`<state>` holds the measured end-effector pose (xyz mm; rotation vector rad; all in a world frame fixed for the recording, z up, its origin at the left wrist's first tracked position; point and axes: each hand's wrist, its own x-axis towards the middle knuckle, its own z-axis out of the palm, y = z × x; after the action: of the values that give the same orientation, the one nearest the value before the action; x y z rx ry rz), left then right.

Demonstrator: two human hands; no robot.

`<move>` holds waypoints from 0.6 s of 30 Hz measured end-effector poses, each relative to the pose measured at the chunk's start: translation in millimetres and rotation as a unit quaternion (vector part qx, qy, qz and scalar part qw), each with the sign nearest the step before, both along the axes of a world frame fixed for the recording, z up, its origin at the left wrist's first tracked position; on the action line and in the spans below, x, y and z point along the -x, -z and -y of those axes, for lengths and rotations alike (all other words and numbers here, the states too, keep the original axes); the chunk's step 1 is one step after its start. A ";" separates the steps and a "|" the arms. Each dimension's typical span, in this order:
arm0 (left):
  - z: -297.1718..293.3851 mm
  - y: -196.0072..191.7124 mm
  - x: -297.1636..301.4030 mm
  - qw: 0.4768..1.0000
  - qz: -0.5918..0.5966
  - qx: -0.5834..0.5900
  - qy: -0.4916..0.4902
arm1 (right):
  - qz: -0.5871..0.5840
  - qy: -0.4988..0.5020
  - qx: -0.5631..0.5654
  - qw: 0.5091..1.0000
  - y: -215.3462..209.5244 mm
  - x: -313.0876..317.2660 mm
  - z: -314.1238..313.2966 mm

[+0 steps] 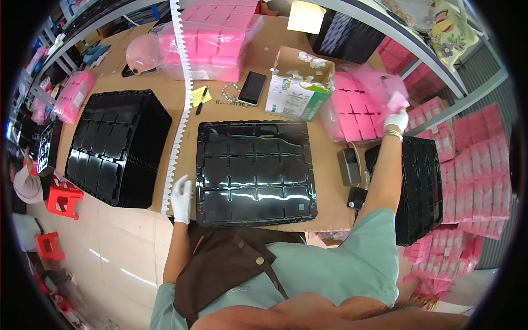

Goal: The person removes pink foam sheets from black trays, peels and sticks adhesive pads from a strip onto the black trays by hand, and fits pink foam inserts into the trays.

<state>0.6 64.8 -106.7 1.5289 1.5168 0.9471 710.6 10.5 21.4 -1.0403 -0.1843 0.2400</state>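
Observation:
A black plastic tray [254, 171] with a grid of shallow compartments lies on the cardboard-covered table in front of me. My left hand [181, 199], in a white glove, is beside the tray's left edge, fingers loosely extended and holding nothing. Reaching far out to the right, my white-gloved right hand [397, 119] has its fingers closed at the edge of a clear pinkish plastic bag [382, 88]. Pink blocks [357, 115] in rows lie in that bag. Its exact grip is partly hidden by the glove.
Stacks of black trays stand left [118, 148] and right [421, 190]. Behind the tray are a phone [253, 88], a bead bracelet [231, 92], a pen [202, 102] and an open carton [300, 91]. A white toothed strip [181, 71] crosses the table; bagged pink blocks [214, 47] sit behind.

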 end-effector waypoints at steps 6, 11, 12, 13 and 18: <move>39.8 -81.2 -46.7 0.987 0.116 0.031 0.105 | 0.443 -0.180 0.142 0.867 -71.2 219.5 -3.0; 39.1 -94.8 -110.3 0.789 0.430 0.367 0.242 | 0.371 -0.555 0.256 0.699 19.3 385.1 10.5; 34.9 -93.1 -112.7 0.780 0.436 0.398 0.206 | 0.322 -0.591 0.273 0.687 36.7 404.0 13.3; 31.0 -89.8 -110.4 0.782 0.435 0.398 0.202 | 0.273 -0.626 0.289 0.671 47.3 418.4 18.4; 17.0 -56.6 -74.9 0.855 0.356 0.368 0.084 | 0.540 -0.387 0.214 0.716 23.5 428.5 51.8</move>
<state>75.6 47.8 -50.1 0.6225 0.9868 0.6018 282.1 -41.3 -2.0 -1.4196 -1.7397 0.4143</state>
